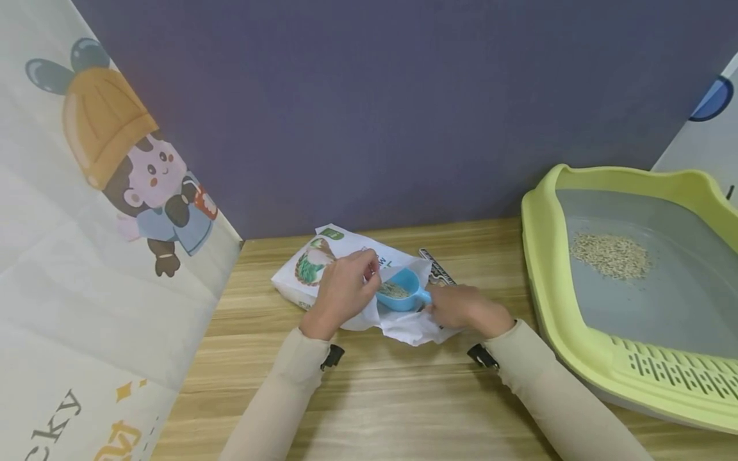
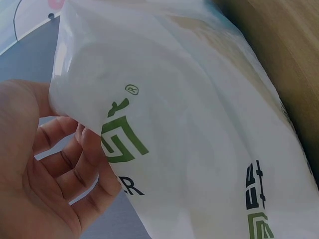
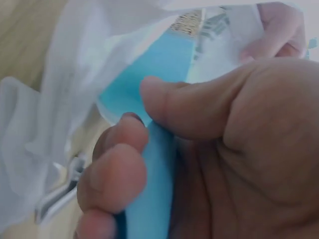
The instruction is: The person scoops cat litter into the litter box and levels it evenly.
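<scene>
My left hand (image 1: 348, 285) pinches the open edge of a white plastic bag (image 2: 199, 124) between thumb and fingers. The bag lies on its side on the wooden table and carries green and black print. A light-blue scoop (image 1: 410, 280) sits in the bag's mouth with tan pellets (image 1: 394, 290) in its bowl. Around its handle (image 3: 152, 189) curl the fingers and thumb of my right hand (image 1: 468, 308). Part of the scoop is hidden behind the bag's film in the right wrist view.
A yellow-rimmed litter box (image 1: 544, 256) with a grey base stands at the right, a pile of tan pellets (image 1: 611, 256) inside. Beyond the bag lies a black-and-white patterned strip (image 1: 438, 267). A dark partition (image 1: 380, 115) rises behind the table (image 1: 392, 397).
</scene>
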### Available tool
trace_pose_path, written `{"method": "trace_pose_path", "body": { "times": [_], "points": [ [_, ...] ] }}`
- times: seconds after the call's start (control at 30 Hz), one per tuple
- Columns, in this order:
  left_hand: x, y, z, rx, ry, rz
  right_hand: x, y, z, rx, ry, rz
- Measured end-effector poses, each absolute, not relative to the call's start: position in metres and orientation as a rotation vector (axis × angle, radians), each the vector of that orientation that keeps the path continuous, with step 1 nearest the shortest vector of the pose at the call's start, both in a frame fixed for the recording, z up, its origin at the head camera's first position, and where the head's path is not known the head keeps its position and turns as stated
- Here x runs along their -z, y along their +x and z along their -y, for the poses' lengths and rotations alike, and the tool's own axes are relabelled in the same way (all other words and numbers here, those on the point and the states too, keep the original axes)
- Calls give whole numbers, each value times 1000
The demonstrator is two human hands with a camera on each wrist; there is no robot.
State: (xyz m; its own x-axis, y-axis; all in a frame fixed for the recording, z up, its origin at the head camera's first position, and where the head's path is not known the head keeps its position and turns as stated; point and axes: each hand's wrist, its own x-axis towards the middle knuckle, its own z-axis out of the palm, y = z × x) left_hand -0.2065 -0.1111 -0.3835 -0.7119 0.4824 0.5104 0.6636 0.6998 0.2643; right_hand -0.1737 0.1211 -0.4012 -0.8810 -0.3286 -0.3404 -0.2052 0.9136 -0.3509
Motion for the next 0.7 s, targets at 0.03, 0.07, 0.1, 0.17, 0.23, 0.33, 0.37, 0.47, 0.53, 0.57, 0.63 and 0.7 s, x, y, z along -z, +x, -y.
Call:
{"method": "trace_pose_path", "body": {
  "times": [0.03, 0.07, 0.1, 0.17, 0.23, 0.33, 0.37, 0.47, 0.53, 0.57, 0.63, 0.7],
  "points": [
    [383, -207, 111, 615, -890, 2506, 399, -172, -122, 424, -386, -2677],
    [383, -206, 111, 616, -892, 2507, 396, -171, -122, 419, -375, -2674],
    [384, -206, 111, 615, -891, 2509, 393, -170, -123, 408, -367, -2676],
    [384, -207, 110, 609, -890, 2511, 388, -166, -123, 378, -356, -2680],
    [384, -207, 110, 605, -887, 2511, 383, -164, -125, 350, -359, -2688],
    [384, -206, 110, 607, -883, 2512, 376, -160, -127, 324, -374, -2699],
    [384, -206, 110, 609, -881, 2512, 374, -159, -127, 325, -372, -2700],
    [384, -205, 110, 608, -877, 2518, 368, -155, -131, 315, -379, -2718],
    [383, -205, 110, 604, -877, 2516, 365, -153, -134, 315, -378, -2725],
    [383, -205, 110, 602, -877, 2515, 363, -152, -135, 318, -384, -2730],
    [384, -204, 110, 599, -880, 2512, 358, -150, -140, 329, -396, -2741],
    [384, -204, 110, 600, -884, 2507, 353, -148, -145, 338, -395, -2745]
  ]
}}
